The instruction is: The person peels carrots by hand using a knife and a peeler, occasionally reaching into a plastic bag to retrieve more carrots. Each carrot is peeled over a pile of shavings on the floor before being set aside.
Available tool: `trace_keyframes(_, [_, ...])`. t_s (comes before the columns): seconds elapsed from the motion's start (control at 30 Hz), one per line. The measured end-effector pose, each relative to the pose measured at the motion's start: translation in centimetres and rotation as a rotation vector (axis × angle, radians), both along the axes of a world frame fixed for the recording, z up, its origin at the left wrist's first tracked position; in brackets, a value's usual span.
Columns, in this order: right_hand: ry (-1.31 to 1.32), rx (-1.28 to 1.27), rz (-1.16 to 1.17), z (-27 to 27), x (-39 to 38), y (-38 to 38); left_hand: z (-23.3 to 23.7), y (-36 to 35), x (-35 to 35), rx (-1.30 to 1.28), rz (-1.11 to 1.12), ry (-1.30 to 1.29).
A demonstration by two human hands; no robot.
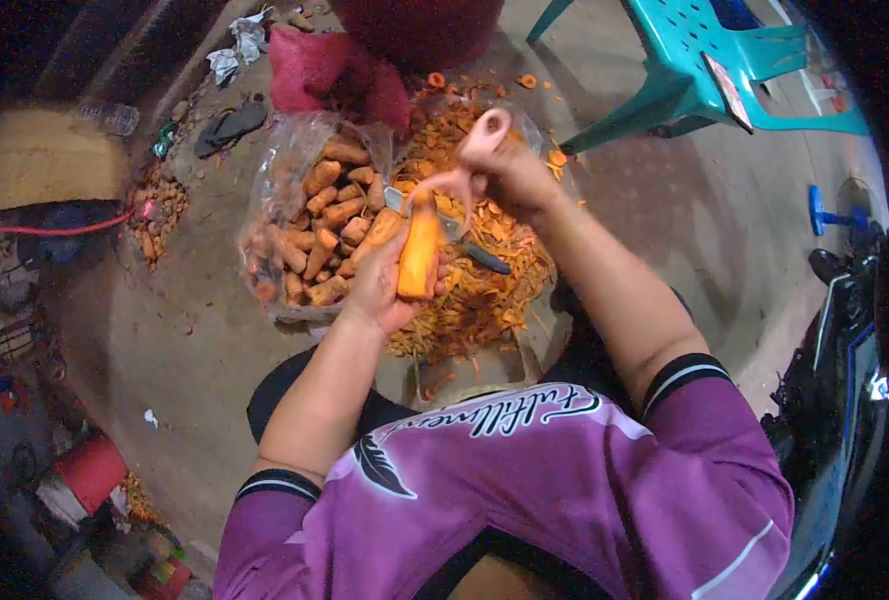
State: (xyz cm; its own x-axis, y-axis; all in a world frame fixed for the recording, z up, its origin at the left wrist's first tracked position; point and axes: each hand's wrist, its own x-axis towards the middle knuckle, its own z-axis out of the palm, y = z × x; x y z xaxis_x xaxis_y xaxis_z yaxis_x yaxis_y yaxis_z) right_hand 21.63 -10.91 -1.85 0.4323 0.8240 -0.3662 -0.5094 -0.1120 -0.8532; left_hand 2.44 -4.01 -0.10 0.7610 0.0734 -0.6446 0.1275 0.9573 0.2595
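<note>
Left hand point(380, 290), centre frame, palm up, fingers wrapped round a carrot point(420, 255). The carrot stands roughly upright in the picture, bright orange and smooth, its top end touching the tool. Right hand point(520, 180), just above and right of it, is closed on a pink peeler point(460, 180); the handle loop sticks up past the knuckles and the head end meets the carrot top. Both hands are over a heap of carrot peelings point(485, 295), centre to centre-right. A dark slim object point(487, 260) lies on the peelings just right of the carrot; can't tell what it is. Clear plastic bag point(275, 170) of unpeeled carrots point(320, 215) sits left of the hands, touching the heap. Red mesh sack point(310, 65) at upper centre, behind the bag. Dark sandal point(230, 125) upper left, on the concrete floor. Teal plastic chair point(700, 65) upper right. Purple jersey point(565, 480) fills the bottom of the frame.
</note>
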Motion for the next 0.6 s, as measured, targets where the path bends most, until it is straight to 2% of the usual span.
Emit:
trace_keyframes(0.1, [-0.007,-0.038,-0.274,-0.1,3.1,-0.2,0.2,-0.1,0.1,-0.006,-0.05,-0.148])
trace_keyframes(0.2, [0.022,-0.056,-0.101,1.6,2.2,-0.4,0.7,-0.1,0.4,0.07,0.061,0.031])
trace_keyframes(0.23, [0.071,0.06,-0.053,1.8,1.0,-0.1,0.5,0.0,0.4,0.053,0.068,0.015])
trace_keyframes(0.3, [0.141,0.091,0.166,3.2,-1.3,-0.4,-0.1,0.2,0.2,0.018,0.077,-0.014])
trace_keyframes(0.37, [0.087,0.074,0.348,3.3,-3.0,-0.6,0.6,0.0,0.9,0.024,0.073,0.015])
trace_keyframes(0.4, [0.142,0.082,0.351,3.1,-3.1,-0.6,0.9,-0.1,1.1,0.027,0.07,0.03])
trace_keyframes(0.5, [-0.013,0.01,0.136,1.8,-0.8,-0.2,-0.3,0.0,-0.1,0.065,0.009,0.002])
trace_keyframes(0.53, [-0.112,0.036,-0.012,1.1,0.5,0.2,-0.6,0.3,-0.3,-0.007,-0.044,-0.1])
trace_keyframes(0.57, [0.033,-0.037,-0.084,0.7,1.9,-0.1,-0.6,0.2,-0.3,0.011,-0.07,-0.109])
trace_keyframes(0.6, [0.01,-0.02,-0.158,0.3,2.9,-0.2,-0.6,0.2,-0.2,0.03,-0.099,-0.119])
